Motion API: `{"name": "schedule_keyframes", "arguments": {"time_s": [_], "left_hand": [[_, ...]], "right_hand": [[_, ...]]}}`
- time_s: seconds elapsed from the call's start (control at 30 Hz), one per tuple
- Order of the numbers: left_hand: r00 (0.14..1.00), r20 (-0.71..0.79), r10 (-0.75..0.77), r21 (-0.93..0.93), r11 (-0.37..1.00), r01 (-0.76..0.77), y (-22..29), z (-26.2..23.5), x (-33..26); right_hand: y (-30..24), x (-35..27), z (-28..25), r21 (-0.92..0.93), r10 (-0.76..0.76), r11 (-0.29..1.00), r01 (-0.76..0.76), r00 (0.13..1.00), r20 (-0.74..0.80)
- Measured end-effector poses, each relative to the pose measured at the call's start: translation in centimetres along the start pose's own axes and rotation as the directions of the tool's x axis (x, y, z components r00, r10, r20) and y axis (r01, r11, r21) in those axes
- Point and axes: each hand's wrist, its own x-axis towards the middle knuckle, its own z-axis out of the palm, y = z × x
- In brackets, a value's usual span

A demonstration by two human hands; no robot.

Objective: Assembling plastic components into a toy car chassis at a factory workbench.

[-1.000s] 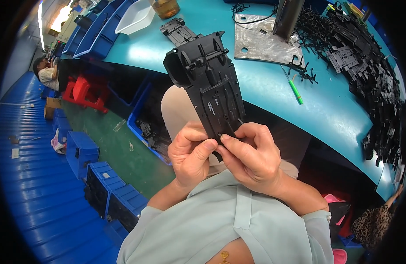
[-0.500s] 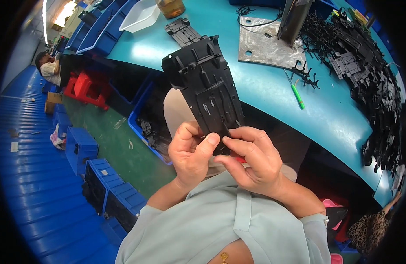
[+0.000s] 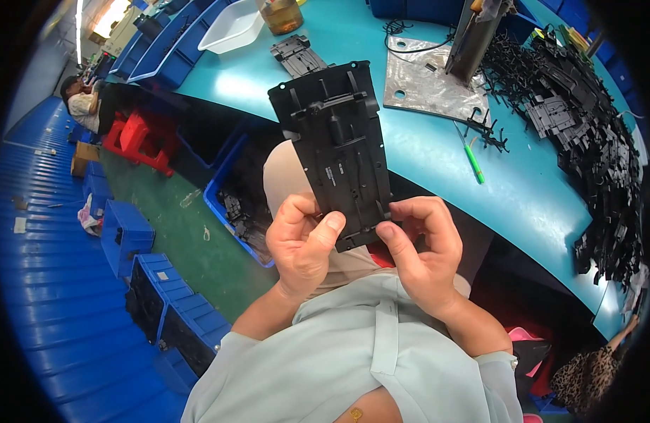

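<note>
A long black moulded plastic panel [image 3: 346, 166], with ribs, holes and small raised clips, is held up in front of me, its wide end away from me. My left hand [image 3: 302, 240] grips the near left corner, thumb on top and fingers curled below. At the near right corner, my right hand [image 3: 429, 247] pinches the edge between thumb and bent fingers. The undersides of both grips are hidden by the panel. Beyond its far end, another black plastic part [image 3: 296, 55] lies on the teal table [image 3: 423, 144].
On the table stand a metal base plate [image 3: 416, 88] with a post, a green-handled pick tool [image 3: 474, 163], a white tray [image 3: 230, 28] and a heap of black parts [image 3: 585, 134]. A blue crate [image 3: 215, 204] sits below, left. A co-worker [image 3: 82, 102] sits far left.
The panel has turned to face me more squarely, its far end shifting right. My right hand has moved from the near end's middle out to the right edge.
</note>
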Motion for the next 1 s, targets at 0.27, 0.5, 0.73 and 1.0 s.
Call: {"name": "schedule_keyframes", "arguments": {"time_s": [0.27, 0.5, 0.73, 1.0], "left_hand": [[0.998, 0.012, 0.067, 0.056, 0.996, -0.067, -0.4, 0.4, -0.3], [0.994, 0.057, 0.098, 0.078, 0.992, -0.102, -0.4, 0.9, -0.4], [0.995, 0.053, 0.083, 0.114, 0.989, -0.089, -0.8, 0.7, -0.6], [0.971, 0.144, -0.193, -0.002, 0.981, 0.195, 0.1, 0.1, 0.1]], "right_hand": [[0.2, -0.3, -0.2, 0.364, 0.377, 0.832, -0.419, 0.908, 0.184], [0.3, -0.2, -0.2, 0.423, 0.425, 0.769, -0.478, 0.878, 0.221], [0.8, -0.3, 0.4, 0.409, 0.486, 0.745, -0.527, 0.849, 0.209], [1.3, 0.2, -0.1, 0.292, 0.326, 0.865, -0.408, 0.900, 0.291]]}}
